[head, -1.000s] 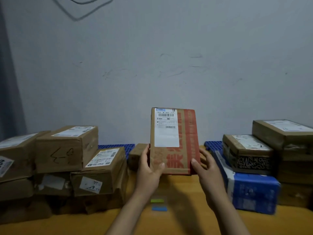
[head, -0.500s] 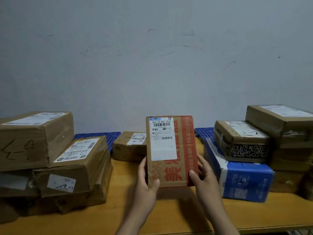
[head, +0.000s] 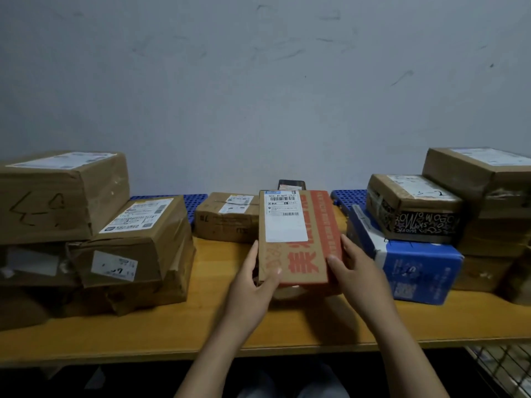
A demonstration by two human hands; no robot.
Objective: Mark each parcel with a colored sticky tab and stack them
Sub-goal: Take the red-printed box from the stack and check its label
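Note:
A flat brown parcel with red print and a white shipping label (head: 298,237) is tilted back over the middle of the yellow table (head: 161,326). My left hand (head: 253,285) grips its lower left edge with the thumb on the front. My right hand (head: 355,268) holds its lower right edge the same way. The parcel's near end is low, close to the tabletop. No sticky tabs show in this view.
A pile of brown parcels (head: 94,234) fills the left of the table. A small brown box (head: 227,216) sits behind the held parcel. On the right stand a blue box (head: 413,268), a black-patterned box (head: 413,208) and more brown boxes (head: 488,179). The table's front edge runs below my wrists.
The parcel has come down from upright in the air to a tilted, low position near the tabletop. The view has shifted, and the green and blue tabs seen earlier are out of sight.

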